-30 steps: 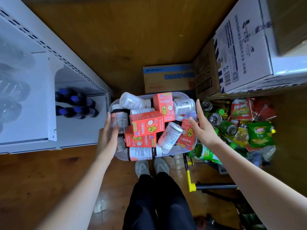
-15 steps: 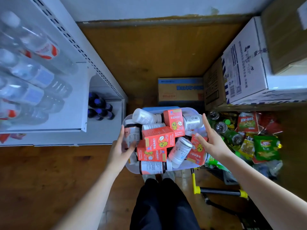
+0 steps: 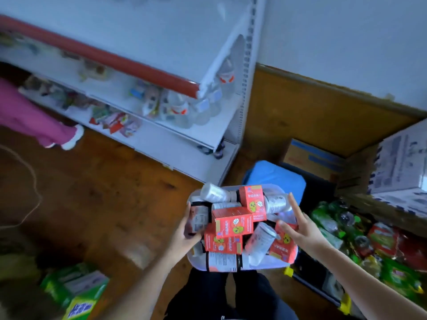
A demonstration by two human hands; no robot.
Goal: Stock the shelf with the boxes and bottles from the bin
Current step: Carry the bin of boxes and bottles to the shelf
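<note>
A pale plastic bin (image 3: 269, 266) sits in front of me at waist height, heaped with red boxes (image 3: 232, 221) and white and dark bottles (image 3: 261, 241). My left hand (image 3: 184, 235) presses flat against the bin's left side, beside a dark labelled bottle (image 3: 198, 219). My right hand (image 3: 302, 229) presses the right side with straight fingers, its thumb lying over a red box. The white shelf (image 3: 161, 140) stands up and to the left, with water bottles (image 3: 184, 107) and snack packs on its boards. My dark trouser legs show below the bin.
Another person's pink trouser leg (image 3: 30, 116) and white shoe (image 3: 72, 138) stand by the shelf at left. A blue lid (image 3: 275, 179), cardboard boxes (image 3: 402, 167) and a cart of green bottles and snack bags (image 3: 369, 239) crowd the right. Green packs (image 3: 76, 289) lie bottom left.
The view has swung left and upward, bringing the upper shelf boards and the other person's leg into sight. The bin stays pressed between both hands.
</note>
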